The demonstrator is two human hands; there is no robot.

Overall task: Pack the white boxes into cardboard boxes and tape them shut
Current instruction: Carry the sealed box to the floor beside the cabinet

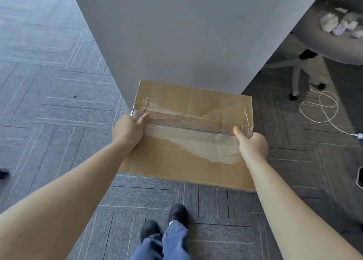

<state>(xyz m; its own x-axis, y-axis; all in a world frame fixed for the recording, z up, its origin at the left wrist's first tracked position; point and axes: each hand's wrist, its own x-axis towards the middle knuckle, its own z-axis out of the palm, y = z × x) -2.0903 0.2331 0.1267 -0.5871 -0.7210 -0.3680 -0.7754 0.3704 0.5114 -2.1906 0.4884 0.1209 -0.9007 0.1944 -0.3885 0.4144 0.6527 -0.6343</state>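
Observation:
A brown cardboard box (pixel 188 157) is held in the air in front of me, above the carpet. Its top flaps are closed, and clear tape (pixel 186 124) runs along the middle seam and down both ends. My left hand (pixel 128 129) grips the box's left side, thumb on top at the tape. My right hand (pixel 253 145) grips the right side, thumb on top near the tape's end. No white boxes are visible.
A grey wall corner (pixel 186 34) stands straight ahead, just behind the box. At the right, a grey chair (pixel 324 42) holds soft toys, and a white cable (pixel 322 110) lies looped on the floor. My feet (pixel 167 220) are on grey carpet tiles.

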